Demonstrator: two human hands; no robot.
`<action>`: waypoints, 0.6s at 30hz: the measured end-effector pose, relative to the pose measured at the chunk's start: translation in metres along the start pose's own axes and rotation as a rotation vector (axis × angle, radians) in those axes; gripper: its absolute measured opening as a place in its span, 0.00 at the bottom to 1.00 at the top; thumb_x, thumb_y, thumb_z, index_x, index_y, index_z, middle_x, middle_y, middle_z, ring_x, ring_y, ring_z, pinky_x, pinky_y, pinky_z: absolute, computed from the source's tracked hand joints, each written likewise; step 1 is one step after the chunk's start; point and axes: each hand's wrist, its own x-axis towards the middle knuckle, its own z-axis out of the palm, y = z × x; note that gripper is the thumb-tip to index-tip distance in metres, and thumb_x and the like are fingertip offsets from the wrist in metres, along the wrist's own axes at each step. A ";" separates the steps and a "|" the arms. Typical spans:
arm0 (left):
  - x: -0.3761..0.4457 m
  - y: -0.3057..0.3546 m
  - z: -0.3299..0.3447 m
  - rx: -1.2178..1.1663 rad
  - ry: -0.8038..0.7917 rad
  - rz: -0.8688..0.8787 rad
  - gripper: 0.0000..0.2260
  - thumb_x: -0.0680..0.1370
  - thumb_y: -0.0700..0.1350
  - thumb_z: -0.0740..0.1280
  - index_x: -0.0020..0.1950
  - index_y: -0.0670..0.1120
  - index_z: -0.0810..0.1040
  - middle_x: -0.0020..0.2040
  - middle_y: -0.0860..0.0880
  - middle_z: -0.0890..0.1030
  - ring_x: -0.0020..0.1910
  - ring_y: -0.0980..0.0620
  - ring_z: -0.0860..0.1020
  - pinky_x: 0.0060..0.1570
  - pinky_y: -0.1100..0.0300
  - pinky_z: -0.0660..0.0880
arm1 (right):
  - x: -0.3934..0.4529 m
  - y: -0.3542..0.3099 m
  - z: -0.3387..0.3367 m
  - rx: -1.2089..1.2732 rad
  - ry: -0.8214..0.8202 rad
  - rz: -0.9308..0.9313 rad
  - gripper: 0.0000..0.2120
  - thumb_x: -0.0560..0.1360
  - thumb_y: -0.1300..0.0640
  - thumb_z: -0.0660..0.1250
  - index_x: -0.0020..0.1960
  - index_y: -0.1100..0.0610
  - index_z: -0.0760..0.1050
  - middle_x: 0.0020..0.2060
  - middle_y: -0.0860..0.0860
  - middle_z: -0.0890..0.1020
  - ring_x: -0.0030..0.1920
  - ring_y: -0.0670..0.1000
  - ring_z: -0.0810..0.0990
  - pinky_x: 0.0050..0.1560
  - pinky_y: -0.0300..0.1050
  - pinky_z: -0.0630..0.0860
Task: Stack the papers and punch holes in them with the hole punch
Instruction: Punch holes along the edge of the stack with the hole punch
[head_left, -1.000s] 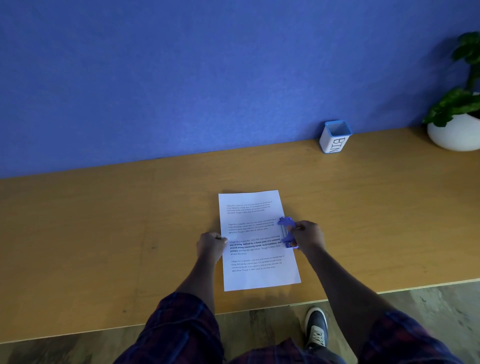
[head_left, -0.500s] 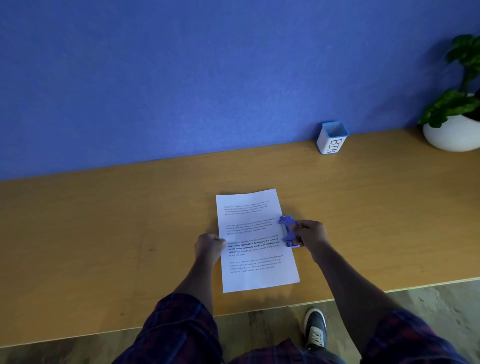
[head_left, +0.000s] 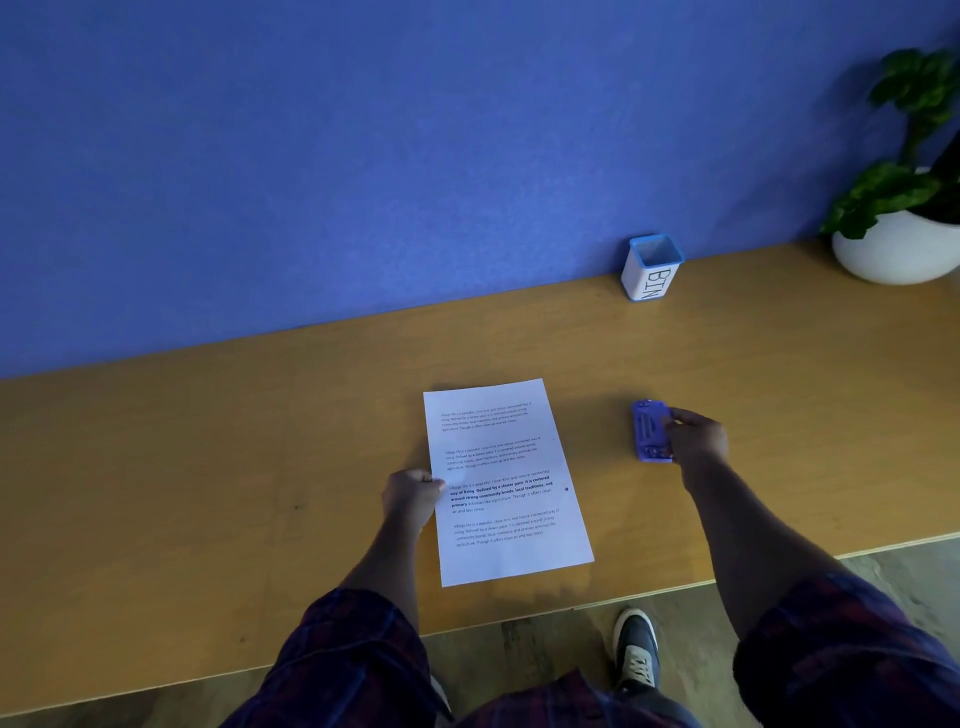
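left hand (head_left: 413, 493) sits at the left edge of the papers (head_left: 506, 480), thumb on top and fingers curled at the edge, looks like it's pinching them in place. the papers lie flat mid-desk (head_left: 208, 467) as one neat stack, so stacking seems done. there's a small dark dot near the right edge (head_left: 566, 489), probably a punched hole, can't swear to it. further right, well apart from the papers, the punch (head_left: 650, 430) rests on the desk with the right hand (head_left: 693, 439) on it, fingers wrapped round its side. so i'd guess punching is finished or nearly. room-wise: wooden desk against a blue wall (head_left: 363, 156), little bin cup (head_left: 652, 267) at the back, plant (head_left: 904, 208) in a white pot far right.
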 end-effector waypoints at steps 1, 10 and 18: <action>0.000 0.000 0.000 0.001 0.000 0.000 0.04 0.77 0.43 0.72 0.47 0.43 0.85 0.45 0.46 0.86 0.38 0.49 0.80 0.34 0.62 0.74 | 0.005 0.002 -0.005 -0.020 0.028 0.009 0.14 0.78 0.59 0.69 0.63 0.57 0.82 0.46 0.60 0.83 0.43 0.58 0.79 0.53 0.55 0.79; 0.001 -0.002 0.001 0.003 0.009 0.007 0.05 0.77 0.43 0.72 0.49 0.43 0.85 0.47 0.45 0.86 0.42 0.47 0.81 0.40 0.60 0.74 | 0.025 0.006 -0.035 -0.081 0.029 0.033 0.15 0.78 0.60 0.64 0.62 0.56 0.83 0.46 0.56 0.82 0.44 0.56 0.77 0.45 0.46 0.71; 0.001 -0.003 0.002 -0.028 0.019 0.010 0.05 0.77 0.42 0.73 0.49 0.42 0.85 0.48 0.44 0.86 0.47 0.44 0.83 0.47 0.56 0.78 | 0.031 0.000 -0.037 -0.247 -0.036 0.017 0.17 0.78 0.60 0.60 0.60 0.52 0.84 0.49 0.57 0.84 0.46 0.58 0.79 0.47 0.47 0.73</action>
